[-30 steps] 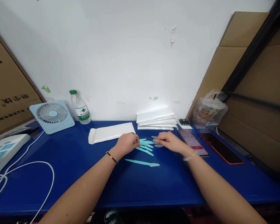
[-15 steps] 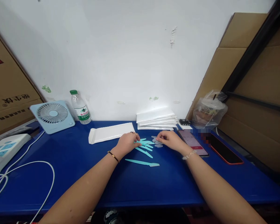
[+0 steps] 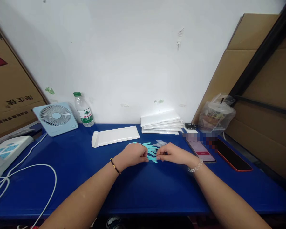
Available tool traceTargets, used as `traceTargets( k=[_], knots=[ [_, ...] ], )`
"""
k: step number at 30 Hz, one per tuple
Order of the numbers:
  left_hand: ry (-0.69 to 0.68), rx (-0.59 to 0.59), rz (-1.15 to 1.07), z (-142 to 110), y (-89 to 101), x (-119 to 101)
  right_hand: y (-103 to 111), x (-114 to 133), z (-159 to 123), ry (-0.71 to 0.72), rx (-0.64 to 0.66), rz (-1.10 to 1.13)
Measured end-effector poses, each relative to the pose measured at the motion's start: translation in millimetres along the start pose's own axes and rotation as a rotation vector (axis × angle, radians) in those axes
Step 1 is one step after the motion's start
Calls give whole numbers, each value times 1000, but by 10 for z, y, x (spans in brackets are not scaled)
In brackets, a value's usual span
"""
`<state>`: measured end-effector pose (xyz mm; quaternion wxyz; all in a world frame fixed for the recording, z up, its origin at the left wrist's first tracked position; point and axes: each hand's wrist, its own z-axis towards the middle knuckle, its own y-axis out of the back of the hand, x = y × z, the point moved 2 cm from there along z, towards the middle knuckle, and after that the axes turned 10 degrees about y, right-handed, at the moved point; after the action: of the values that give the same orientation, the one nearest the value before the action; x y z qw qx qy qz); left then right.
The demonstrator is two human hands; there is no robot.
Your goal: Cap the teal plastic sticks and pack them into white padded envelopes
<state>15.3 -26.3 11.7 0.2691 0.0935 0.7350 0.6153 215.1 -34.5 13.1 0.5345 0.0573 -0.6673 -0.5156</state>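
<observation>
My left hand (image 3: 135, 154) is closed in a pinch on one end of a turquoise eyebrow razor (image 3: 152, 158). The fingertips of my right hand (image 3: 170, 154) are closed at its other end. Just beyond it lies a loose pile of similar turquoise razors (image 3: 151, 148), partly covered by my left hand. Several small translucent caps (image 3: 159, 143) rest behind my right fingers. A white padded mailer (image 3: 116, 136) lies flat behind my left hand.
A stack of white mailers (image 3: 160, 122) is against the wall. On the left are a blue fan (image 3: 56, 118), a water bottle (image 3: 84, 111) and a white cable (image 3: 55, 178). Two phones, one with a lit screen (image 3: 200, 149), one orange-edged (image 3: 233, 155), lie right, near a bagged pot (image 3: 212, 116).
Both hands have come nearer to me, from the pile and the caps to the single razor in front. That razor is now between my fingers, nearer the pile.
</observation>
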Motion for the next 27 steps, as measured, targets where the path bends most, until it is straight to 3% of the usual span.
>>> traceTargets(
  k=[7, 11, 13, 17, 27],
  knots=[
    [23, -98, -60, 7, 132, 137, 162, -174, -43, -62, -245, 94],
    [46, -66, -349, 7, 165, 231, 267, -323, -94, -73, -527, 231],
    [60, -86, -427, 17, 169, 254, 258, -369, -86, -69, -608, 316],
    [54, -236, -379, 25, 212, 251, 187, -403, -41, -78, -673, 433],
    [14, -284, -176, 74, 166, 278, 102, -380, 16, -66, -742, 537]
  ],
)
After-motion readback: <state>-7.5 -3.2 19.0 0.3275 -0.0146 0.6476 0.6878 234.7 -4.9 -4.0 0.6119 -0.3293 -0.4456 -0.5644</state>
